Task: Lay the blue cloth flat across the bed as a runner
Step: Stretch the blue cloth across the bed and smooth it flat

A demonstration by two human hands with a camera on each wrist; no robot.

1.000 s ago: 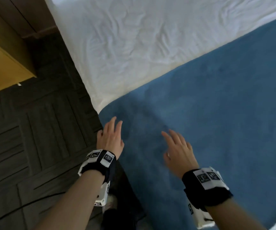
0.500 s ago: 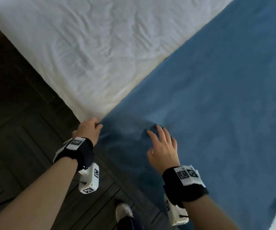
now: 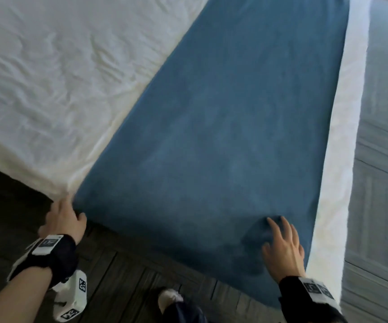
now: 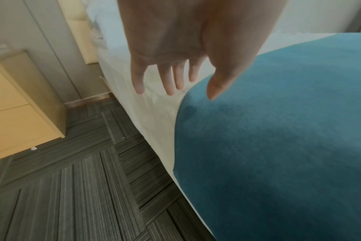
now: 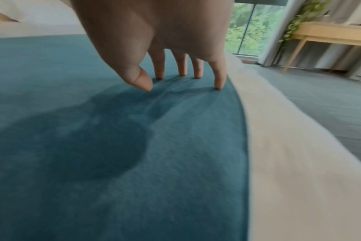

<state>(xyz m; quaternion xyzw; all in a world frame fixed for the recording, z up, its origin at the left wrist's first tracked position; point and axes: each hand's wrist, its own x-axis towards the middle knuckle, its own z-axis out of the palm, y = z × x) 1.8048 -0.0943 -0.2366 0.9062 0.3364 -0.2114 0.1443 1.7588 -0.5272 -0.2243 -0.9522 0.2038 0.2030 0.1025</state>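
Observation:
The blue cloth [image 3: 235, 136] lies spread in a wide band across the white bed [image 3: 60, 78], its near end draped over the bed's side. My left hand [image 3: 66, 213] is at the cloth's near left corner. In the left wrist view the left hand [image 4: 190, 88] has straight fingers over the white sheet [image 4: 155, 114] and its thumb over the cloth [image 4: 278, 146], holding nothing. My right hand [image 3: 279, 238] rests near the cloth's right edge. Its spread fingertips [image 5: 160, 75] touch the cloth [image 5: 113, 163], with small ripples around them.
Dark striped carpet tiles [image 3: 118, 276] run along the near side, with my shoe [image 3: 169, 297] on them. A light wooden nightstand [image 4: 21, 114] stands left of the bed. Beyond the bed's right edge are grey floor [image 3: 386, 159], a wooden desk [image 5: 330, 35] and a window [image 5: 247, 29].
My right hand has slid right across the cloth toward its right edge. My left hand moved to the left corner and its fingers have straightened. The head view swung right.

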